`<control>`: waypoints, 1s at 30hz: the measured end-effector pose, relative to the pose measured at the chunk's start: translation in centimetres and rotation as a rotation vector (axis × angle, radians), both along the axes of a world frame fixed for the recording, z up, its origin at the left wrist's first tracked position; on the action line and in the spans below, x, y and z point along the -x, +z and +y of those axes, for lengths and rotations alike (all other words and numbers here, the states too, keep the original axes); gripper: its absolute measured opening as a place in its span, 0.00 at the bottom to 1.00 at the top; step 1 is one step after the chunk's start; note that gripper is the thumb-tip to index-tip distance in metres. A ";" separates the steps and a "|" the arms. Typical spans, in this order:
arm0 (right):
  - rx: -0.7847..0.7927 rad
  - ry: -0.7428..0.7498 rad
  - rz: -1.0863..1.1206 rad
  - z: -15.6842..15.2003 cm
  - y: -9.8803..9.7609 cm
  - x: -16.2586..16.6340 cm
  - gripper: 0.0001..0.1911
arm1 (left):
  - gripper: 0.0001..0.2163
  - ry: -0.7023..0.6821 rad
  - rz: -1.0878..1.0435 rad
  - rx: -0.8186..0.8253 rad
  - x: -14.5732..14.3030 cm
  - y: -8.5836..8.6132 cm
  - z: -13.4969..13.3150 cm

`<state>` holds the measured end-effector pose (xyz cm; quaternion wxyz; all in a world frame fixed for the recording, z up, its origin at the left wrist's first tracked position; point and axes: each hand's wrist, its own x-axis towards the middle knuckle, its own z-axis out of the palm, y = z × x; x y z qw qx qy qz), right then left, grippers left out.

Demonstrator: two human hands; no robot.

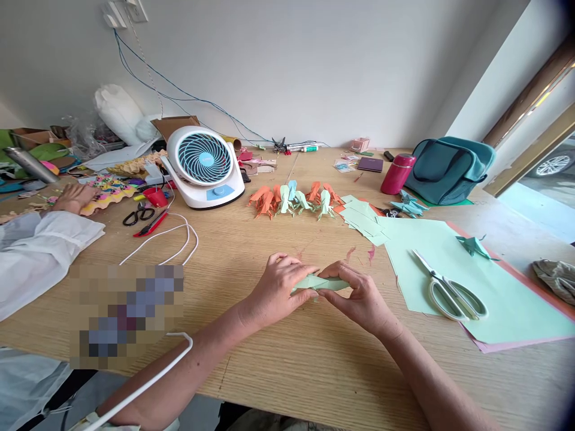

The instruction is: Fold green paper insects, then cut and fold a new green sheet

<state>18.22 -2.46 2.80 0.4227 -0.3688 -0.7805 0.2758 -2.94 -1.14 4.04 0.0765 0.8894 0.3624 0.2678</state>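
A narrow folded piece of pale green paper (331, 284) is held between both hands, low over the wooden table. My left hand (282, 282) pinches its left end between thumb and fingers. On the other end, my right hand (357, 294) is closed too, thumb below and index finger above. The thumbs almost meet at the paper's middle, and the fingers cover part of the folds. Beyond the hands stands a row of folded paper figures (284, 200) in orange, pale green and blue. Cut sheets of pale green paper (363, 216) lie fanned beside the row.
White-handled scissors (453, 296) rest on large green sheets (507, 299) at right. A pink bottle (398, 173) and teal bag (449, 173) stand behind. A white fan (204, 164), black scissors (138, 214) and red cutter (151, 224) are left, near another person's hand (75, 197).
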 end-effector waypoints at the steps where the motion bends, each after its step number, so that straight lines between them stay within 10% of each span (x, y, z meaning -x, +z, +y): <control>1: 0.001 -0.003 -0.008 0.0 0.0 0.0 0.08 | 0.19 -0.015 0.028 -0.003 0.0 0.0 0.0; 16: -0.033 0.074 -0.053 0.5 -0.1 -0.9 0.08 | 0.32 -0.028 0.032 0.076 0.0 0.4 -0.4; 30: 0.105 0.026 -0.012 0.7 -0.4 -1.0 0.14 | 0.14 0.019 -0.093 0.118 0.5 0.0 0.3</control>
